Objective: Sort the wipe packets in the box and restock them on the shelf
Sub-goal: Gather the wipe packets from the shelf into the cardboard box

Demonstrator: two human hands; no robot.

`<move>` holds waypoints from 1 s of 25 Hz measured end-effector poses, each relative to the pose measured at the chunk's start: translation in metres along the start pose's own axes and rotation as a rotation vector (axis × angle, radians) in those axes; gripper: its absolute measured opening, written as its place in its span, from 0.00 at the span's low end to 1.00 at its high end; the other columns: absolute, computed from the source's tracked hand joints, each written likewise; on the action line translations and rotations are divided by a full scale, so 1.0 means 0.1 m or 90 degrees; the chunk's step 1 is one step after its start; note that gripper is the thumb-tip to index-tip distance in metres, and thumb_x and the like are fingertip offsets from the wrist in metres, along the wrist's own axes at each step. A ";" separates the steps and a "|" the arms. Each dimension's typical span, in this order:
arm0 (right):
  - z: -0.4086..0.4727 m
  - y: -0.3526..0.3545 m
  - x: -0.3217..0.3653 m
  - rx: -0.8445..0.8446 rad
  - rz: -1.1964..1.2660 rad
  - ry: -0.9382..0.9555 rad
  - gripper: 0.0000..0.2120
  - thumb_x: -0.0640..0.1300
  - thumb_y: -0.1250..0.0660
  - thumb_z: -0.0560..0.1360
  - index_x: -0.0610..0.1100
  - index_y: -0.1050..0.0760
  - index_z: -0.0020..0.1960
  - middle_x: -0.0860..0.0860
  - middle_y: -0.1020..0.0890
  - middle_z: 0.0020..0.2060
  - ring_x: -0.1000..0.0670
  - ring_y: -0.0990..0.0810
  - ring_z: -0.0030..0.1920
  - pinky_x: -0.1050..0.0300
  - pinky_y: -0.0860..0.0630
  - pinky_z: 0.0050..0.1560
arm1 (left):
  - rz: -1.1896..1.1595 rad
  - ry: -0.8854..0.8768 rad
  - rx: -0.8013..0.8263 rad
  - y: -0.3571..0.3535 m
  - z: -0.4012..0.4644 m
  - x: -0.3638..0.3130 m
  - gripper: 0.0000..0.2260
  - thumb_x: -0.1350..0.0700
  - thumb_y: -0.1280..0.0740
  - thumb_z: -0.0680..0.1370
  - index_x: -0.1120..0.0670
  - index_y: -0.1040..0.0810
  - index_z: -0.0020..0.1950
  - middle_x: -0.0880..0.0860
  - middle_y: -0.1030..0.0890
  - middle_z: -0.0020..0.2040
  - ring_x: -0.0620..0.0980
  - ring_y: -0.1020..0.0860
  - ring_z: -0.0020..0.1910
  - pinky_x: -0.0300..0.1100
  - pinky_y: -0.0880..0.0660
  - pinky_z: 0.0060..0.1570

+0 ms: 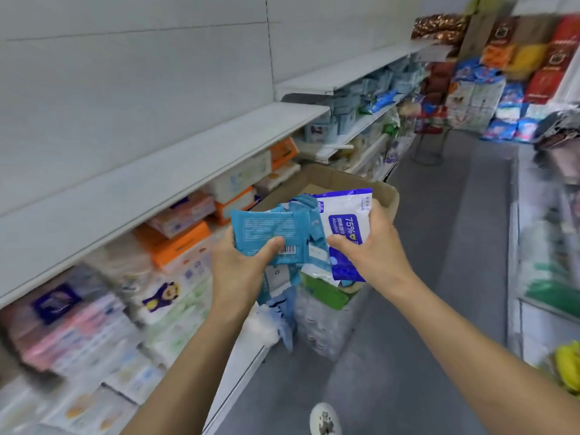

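The left hand (pixel 240 271) is gripping a stack of light-blue plastic wipe packets (pixel 270 235), thumb curled over the top packet's back beside its barcode, the fingers hidden underneath. Just to the right, the right hand (pixel 370 249) is pinching a white-and-dark-blue alcohol wipe packet (pixel 346 221), thumb on its printed face and fingers wrapping its far edge; this packet is overlapping the blue stack. Both are hovering in front of an open brown cardboard box (pixel 387 196). A white metal shelf (pixel 157 180) is running along the left, with orange and white tissue boxes (pixel 175 243) beneath it, and grey floor (pixel 455 246) on the right. The surroundings are blurring.
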State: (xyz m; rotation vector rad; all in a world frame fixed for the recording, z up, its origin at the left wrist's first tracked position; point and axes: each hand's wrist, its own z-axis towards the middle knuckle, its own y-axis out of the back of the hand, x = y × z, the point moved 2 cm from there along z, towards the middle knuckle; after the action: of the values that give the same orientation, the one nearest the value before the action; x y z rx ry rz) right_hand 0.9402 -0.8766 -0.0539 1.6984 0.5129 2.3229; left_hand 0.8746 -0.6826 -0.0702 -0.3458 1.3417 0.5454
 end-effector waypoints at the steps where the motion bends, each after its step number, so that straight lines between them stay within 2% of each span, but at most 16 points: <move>1: 0.17 0.03 -0.11 0.002 0.001 -0.006 0.21 0.44 0.24 0.69 0.48 0.32 0.56 0.55 0.19 0.48 0.53 0.19 0.47 0.46 0.21 0.50 | -0.009 0.010 -0.002 -0.17 0.13 0.07 0.15 0.59 0.23 0.70 0.54 0.21 0.55 0.46 0.15 0.47 0.43 0.16 0.44 0.44 0.18 0.44; 4: 0.81 0.02 -0.46 0.024 0.009 -0.004 0.21 0.42 0.24 0.69 0.48 0.31 0.55 0.56 0.19 0.47 0.56 0.19 0.45 0.49 0.20 0.49 | -0.029 0.035 -0.015 -0.64 0.62 0.32 0.16 0.60 0.23 0.70 0.54 0.21 0.55 0.47 0.15 0.48 0.45 0.16 0.45 0.47 0.17 0.45; 11: 2.54 -0.04 -1.09 0.143 -0.049 -0.028 0.20 0.45 0.25 0.70 0.46 0.31 0.56 0.53 0.19 0.47 0.53 0.20 0.46 0.47 0.21 0.49 | -0.049 0.156 -0.076 -1.53 1.92 0.87 0.14 0.56 0.22 0.69 0.51 0.20 0.52 0.47 0.14 0.46 0.46 0.15 0.43 0.52 0.18 0.47; 17: 3.48 -0.41 -1.60 0.223 -0.062 -0.056 0.21 0.44 0.24 0.70 0.45 0.32 0.57 0.52 0.21 0.49 0.56 0.22 0.46 0.61 0.24 0.43 | -0.018 0.236 -0.027 -1.97 2.63 1.26 0.16 0.57 0.23 0.70 0.52 0.22 0.55 0.48 0.15 0.47 0.46 0.15 0.44 0.48 0.18 0.46; 20: 3.83 -0.66 -1.93 0.259 -0.052 -0.101 0.22 0.44 0.25 0.71 0.46 0.33 0.58 0.52 0.22 0.49 0.56 0.22 0.46 0.63 0.27 0.40 | -0.021 0.307 -0.100 -2.09 2.88 1.60 0.14 0.56 0.23 0.72 0.51 0.22 0.54 0.49 0.15 0.48 0.47 0.15 0.44 0.48 0.18 0.46; 22: 4.03 -0.82 -2.17 0.285 -0.050 -0.134 0.19 0.43 0.26 0.72 0.45 0.33 0.57 0.53 0.23 0.46 0.57 0.23 0.44 0.66 0.30 0.35 | -0.026 0.361 -0.145 -2.21 3.01 1.83 0.09 0.56 0.26 0.74 0.50 0.23 0.52 0.50 0.16 0.49 0.48 0.16 0.45 0.45 0.19 0.46; 25: 4.35 -1.06 -2.57 0.335 -0.043 -0.187 0.14 0.40 0.31 0.75 0.41 0.34 0.55 0.49 0.23 0.46 0.54 0.22 0.42 0.65 0.28 0.32 | -0.047 0.434 -0.212 -2.44 3.19 2.18 0.05 0.58 0.31 0.77 0.51 0.23 0.52 0.52 0.17 0.50 0.49 0.18 0.48 0.45 0.20 0.48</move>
State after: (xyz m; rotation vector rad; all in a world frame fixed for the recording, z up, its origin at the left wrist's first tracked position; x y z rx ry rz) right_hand 1.4304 -0.8104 -0.2030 2.1532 1.1731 1.9440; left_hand 1.3008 -0.6763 -0.2355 -0.9101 1.8816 0.6154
